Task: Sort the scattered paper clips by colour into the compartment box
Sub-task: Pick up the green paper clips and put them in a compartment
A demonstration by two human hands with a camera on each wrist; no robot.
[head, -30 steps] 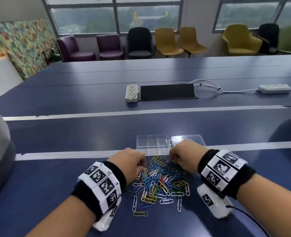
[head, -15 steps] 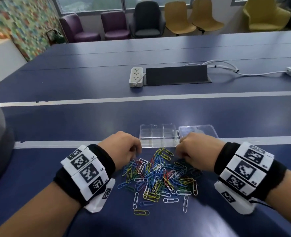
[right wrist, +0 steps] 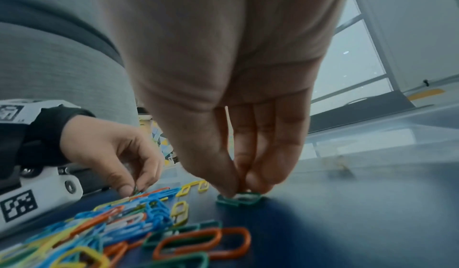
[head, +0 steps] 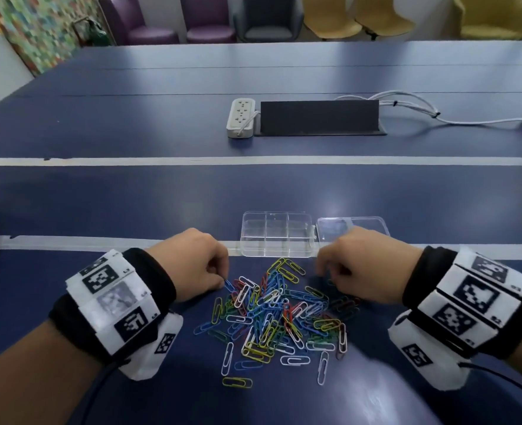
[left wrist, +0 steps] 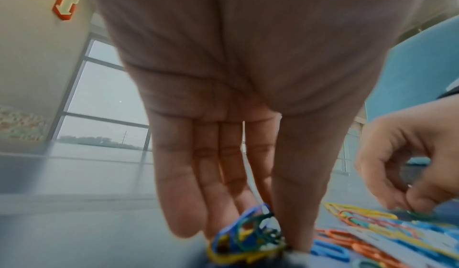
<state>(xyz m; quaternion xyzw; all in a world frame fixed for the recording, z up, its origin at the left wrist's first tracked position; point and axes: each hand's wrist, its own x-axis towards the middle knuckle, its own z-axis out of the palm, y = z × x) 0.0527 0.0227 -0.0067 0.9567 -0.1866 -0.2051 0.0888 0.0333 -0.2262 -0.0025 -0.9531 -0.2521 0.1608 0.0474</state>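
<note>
Right now the left hand (head: 189,268) sits at the left side of a loose heap of coloured wire paper clips (head: 279,314) on the dark blue bench (head: 131,194), fingers curled down, its grip pinching a blue paper clip (head: 229,284) at the heap's left edge. From the left wrist view the thumb and fingers (left wrist: 188,184) close on a small tangle of blue, green and yellow clips (left wrist: 246,239), so how many are actually held cannot be told.

The right hand (head: 364,268) is at the heap's far right side — thumb and fingertips (right wrist: 263,180) pressed together on a green paper clip (right wrist: 238,199) that lies flat on the bench, a little apart from the main heap. Whether it has left the surface cannot be told.

Just beyond the heap, toward the far side of the bench, stands a clear plastic compartment box (head: 276,237) divided into six cells, straddling a white stripe (head: 69,241) that runs across the bench. Its clear hinged lid (head: 367,228) lies open flat to the right, partly behind the right hand. No clip shows in the cells.

Further back rest a white power strip (head: 241,118) and, just beside it, a black cable hatch (head: 319,118), with white cables (head: 406,108) trailing toward the right edge. Both wrists carry black bands with printed square markers (head: 112,302).
</note>
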